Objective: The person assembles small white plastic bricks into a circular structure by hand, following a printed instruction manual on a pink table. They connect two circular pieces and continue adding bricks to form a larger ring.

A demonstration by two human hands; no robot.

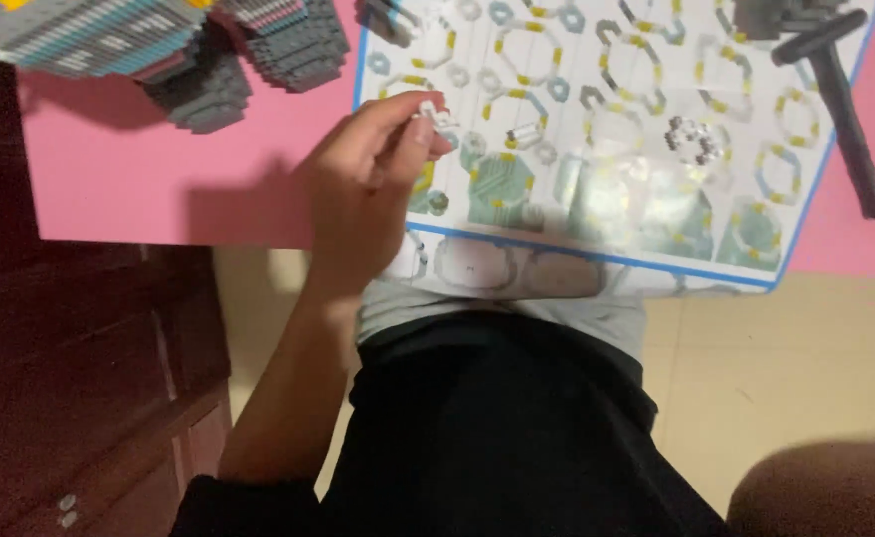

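The person's left hand (363, 184) is pinching a tiny pale building-block piece (436, 114) between thumb and fingertips, the grip closed on it just over the near-left corner of the printed instruction sheet (597, 109); the piece is looking very light, hard and easy to drop, so the fingertip pinch on its sides is suiting it. The right hand is not showing anywhere. No container is appearing; up and to the left of the grip a grey layered block model (199, 50) is sitting on the pink surface (109, 169), a small white cluster of pieces (694, 139) is lying on the sheet well to the right, and a dark hammer-shaped tool (835, 89) is resting farther right.
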